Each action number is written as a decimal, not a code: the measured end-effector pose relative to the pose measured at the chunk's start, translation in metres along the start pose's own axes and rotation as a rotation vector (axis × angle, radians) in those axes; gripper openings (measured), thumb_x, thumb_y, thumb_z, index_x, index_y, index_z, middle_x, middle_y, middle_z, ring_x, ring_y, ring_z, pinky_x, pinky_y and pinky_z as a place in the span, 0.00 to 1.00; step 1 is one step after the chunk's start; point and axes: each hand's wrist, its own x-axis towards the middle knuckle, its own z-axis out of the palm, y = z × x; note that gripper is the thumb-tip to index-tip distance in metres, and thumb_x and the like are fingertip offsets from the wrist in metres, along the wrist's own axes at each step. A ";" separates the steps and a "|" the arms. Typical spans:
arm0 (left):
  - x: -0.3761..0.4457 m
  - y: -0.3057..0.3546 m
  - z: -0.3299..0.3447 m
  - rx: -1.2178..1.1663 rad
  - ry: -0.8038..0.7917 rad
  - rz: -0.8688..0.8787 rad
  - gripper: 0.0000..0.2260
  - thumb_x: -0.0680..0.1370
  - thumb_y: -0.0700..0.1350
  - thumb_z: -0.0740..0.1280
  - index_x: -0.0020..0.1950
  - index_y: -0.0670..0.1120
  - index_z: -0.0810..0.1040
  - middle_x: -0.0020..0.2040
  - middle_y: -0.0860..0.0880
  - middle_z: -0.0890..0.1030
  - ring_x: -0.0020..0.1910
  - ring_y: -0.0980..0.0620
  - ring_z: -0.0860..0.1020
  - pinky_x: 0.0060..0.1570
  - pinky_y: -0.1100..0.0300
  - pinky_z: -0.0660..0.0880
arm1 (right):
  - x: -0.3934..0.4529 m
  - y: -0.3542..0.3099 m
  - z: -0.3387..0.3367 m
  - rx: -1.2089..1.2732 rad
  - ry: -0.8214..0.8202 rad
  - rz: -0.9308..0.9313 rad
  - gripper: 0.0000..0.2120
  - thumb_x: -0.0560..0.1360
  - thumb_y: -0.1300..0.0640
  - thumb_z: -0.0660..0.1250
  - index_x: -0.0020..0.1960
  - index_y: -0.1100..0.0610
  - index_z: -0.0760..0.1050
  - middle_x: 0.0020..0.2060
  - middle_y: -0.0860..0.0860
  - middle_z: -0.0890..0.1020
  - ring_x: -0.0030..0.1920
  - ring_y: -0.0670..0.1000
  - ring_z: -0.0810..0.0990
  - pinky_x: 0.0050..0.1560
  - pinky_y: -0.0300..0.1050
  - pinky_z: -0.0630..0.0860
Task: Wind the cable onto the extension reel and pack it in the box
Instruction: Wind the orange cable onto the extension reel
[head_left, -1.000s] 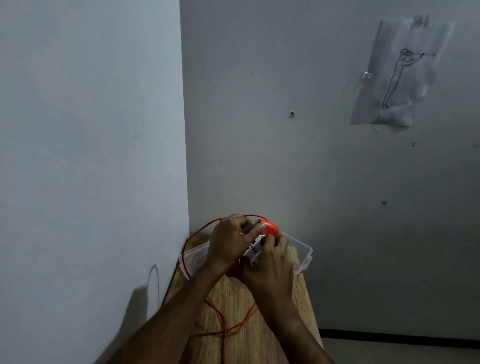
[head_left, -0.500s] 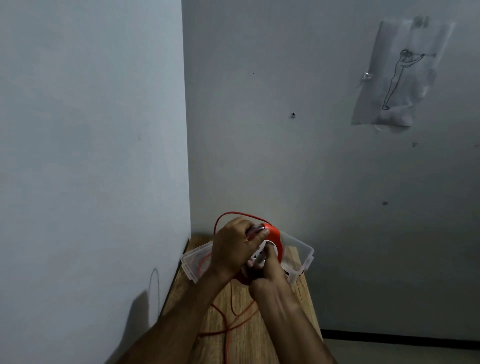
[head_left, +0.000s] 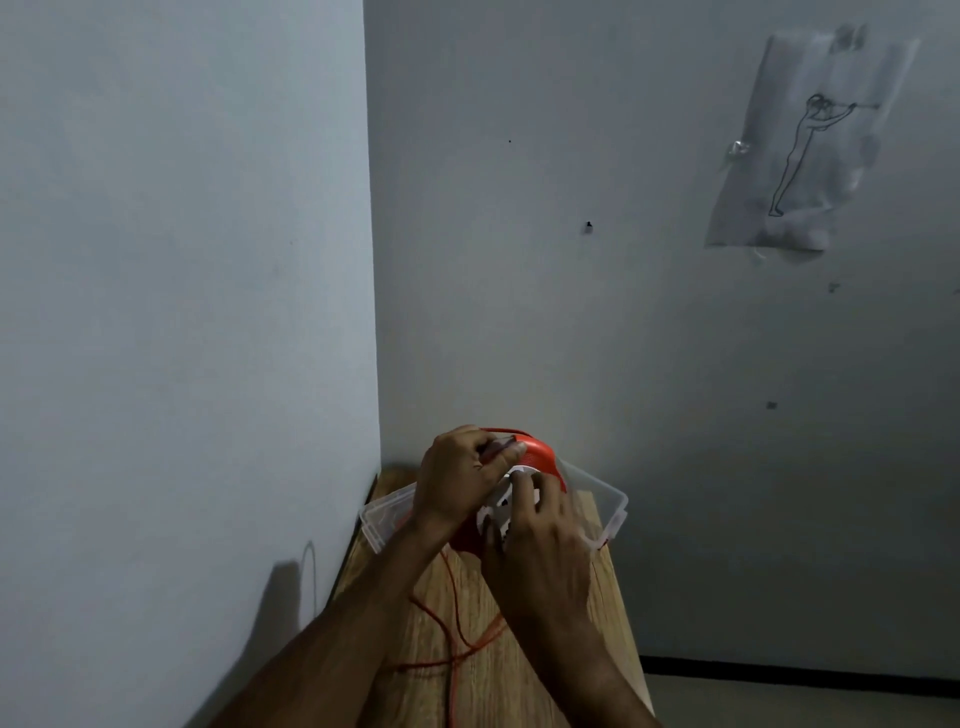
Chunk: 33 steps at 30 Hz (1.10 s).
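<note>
An orange extension reel (head_left: 540, 460) with a white centre is held upright above the near edge of a clear plastic box (head_left: 608, 506). My left hand (head_left: 460, 478) grips the reel's top rim, pinching the orange cable there. My right hand (head_left: 540, 551) covers the white centre, fingers curled on it. Loose orange cable (head_left: 457, 618) trails down from the reel and lies in loops on the wooden table (head_left: 608, 613). The lower part of the reel is hidden behind my hands.
The narrow table stands in a corner, with a grey wall (head_left: 182, 312) close on the left and another behind. A paper sheet with a line drawing (head_left: 810, 140) hangs on the back wall. Floor (head_left: 779, 706) lies to the right.
The large cable loop that arched to the left of the reel is gone and the cable lies tight at the rim. My right hand shifted over the white centre.
</note>
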 end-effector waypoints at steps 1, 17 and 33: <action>0.001 -0.001 0.000 -0.002 -0.009 -0.007 0.17 0.76 0.59 0.71 0.53 0.46 0.86 0.47 0.50 0.87 0.43 0.59 0.81 0.46 0.61 0.81 | -0.002 0.001 0.004 -0.058 -0.025 -0.023 0.27 0.70 0.47 0.76 0.64 0.58 0.74 0.56 0.56 0.81 0.50 0.54 0.83 0.46 0.47 0.83; -0.003 0.000 0.000 0.045 -0.100 0.000 0.18 0.76 0.61 0.70 0.49 0.47 0.85 0.44 0.51 0.85 0.41 0.57 0.80 0.44 0.58 0.81 | 0.019 0.008 -0.006 0.114 0.059 -0.081 0.29 0.60 0.45 0.82 0.52 0.60 0.77 0.35 0.48 0.82 0.28 0.43 0.77 0.34 0.19 0.53; -0.015 0.007 0.015 0.141 0.008 0.165 0.21 0.78 0.62 0.66 0.51 0.45 0.84 0.44 0.49 0.84 0.41 0.55 0.80 0.40 0.59 0.80 | -0.015 0.096 0.163 1.469 0.084 1.394 0.53 0.53 0.30 0.81 0.71 0.51 0.69 0.63 0.54 0.80 0.58 0.56 0.83 0.49 0.59 0.83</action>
